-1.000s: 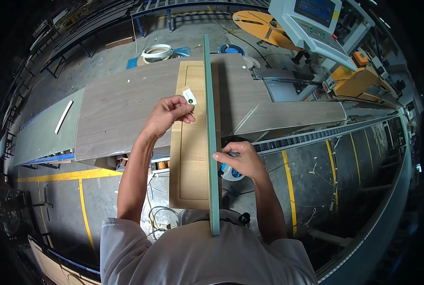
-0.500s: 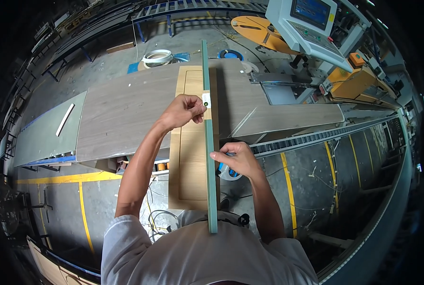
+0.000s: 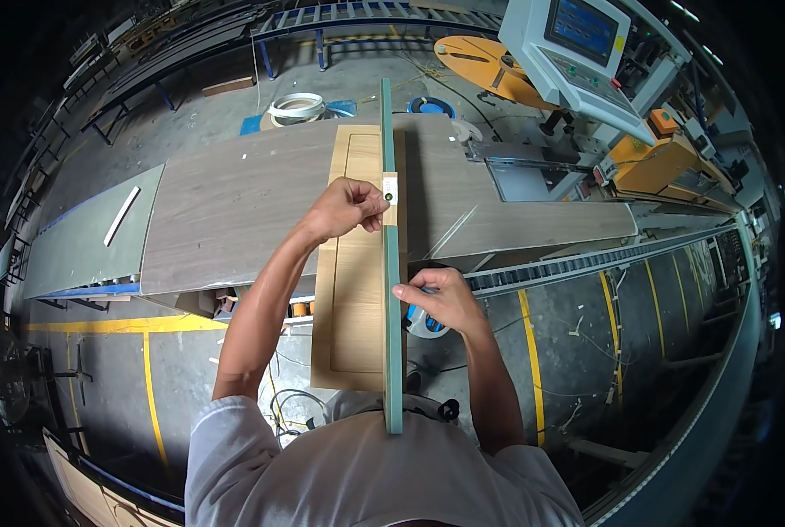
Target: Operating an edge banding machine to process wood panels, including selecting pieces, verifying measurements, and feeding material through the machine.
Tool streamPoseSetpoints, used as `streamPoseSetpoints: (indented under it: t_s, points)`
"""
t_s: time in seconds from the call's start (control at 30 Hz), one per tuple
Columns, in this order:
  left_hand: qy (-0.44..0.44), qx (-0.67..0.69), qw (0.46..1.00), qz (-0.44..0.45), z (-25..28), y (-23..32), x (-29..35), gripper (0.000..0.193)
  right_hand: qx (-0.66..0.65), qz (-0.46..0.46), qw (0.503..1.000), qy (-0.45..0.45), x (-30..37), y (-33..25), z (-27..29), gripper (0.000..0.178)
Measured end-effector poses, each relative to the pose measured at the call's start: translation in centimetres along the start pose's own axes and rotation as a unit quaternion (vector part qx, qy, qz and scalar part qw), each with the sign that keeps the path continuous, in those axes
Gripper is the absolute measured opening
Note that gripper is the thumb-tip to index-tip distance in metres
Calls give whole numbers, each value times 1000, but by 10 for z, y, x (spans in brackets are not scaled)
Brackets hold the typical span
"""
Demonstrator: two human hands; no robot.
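Note:
A long, narrow green-edged board [image 3: 393, 334] runs from near my chest out over the workbench. Along its left side shows a light wood panel [image 3: 355, 307] with a grooved frame line; I cannot tell how the two join. On a wood-coloured stretch of the green edge is a small white label [image 3: 391, 188] with a dark green spot. My left hand [image 3: 350, 209] pinches at this label, thumb and forefinger together. Nearer me, my right hand [image 3: 445, 300] holds the board from the right, its thumb against the green edge and its other fingers curled, partly hidden.
Under the panel's far part lies a brown workbench [image 3: 252, 202], with a white strip [image 3: 122, 216] at its left. Coils of white banding [image 3: 296, 107] rest beyond. A machine with a control screen [image 3: 581, 31] stands at the far right. A roller track [image 3: 586, 262] runs rightward.
The view has shifted slightly, so the board and bench appear a little farther right. Both hands keep their places on the board and label.

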State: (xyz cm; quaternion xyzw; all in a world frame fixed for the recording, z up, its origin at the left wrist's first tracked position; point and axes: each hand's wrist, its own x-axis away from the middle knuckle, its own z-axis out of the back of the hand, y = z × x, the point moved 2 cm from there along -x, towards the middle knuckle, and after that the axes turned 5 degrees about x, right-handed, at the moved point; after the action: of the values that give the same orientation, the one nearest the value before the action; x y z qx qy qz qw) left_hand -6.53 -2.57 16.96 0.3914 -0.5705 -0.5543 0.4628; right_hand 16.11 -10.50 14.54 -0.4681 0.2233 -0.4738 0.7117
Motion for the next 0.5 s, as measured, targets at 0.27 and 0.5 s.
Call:
streamPoseSetpoints:
  t_s: [0.27, 0.5]
  points:
    - [-11, 2, 1000, -8, 3, -1, -1, 26, -25, 11, 1000, 6, -3, 8, -5, 37]
    - [-15, 3, 1000, -8, 1, 0, -1, 28, -27, 31, 999, 15, -3, 9, -5, 36]
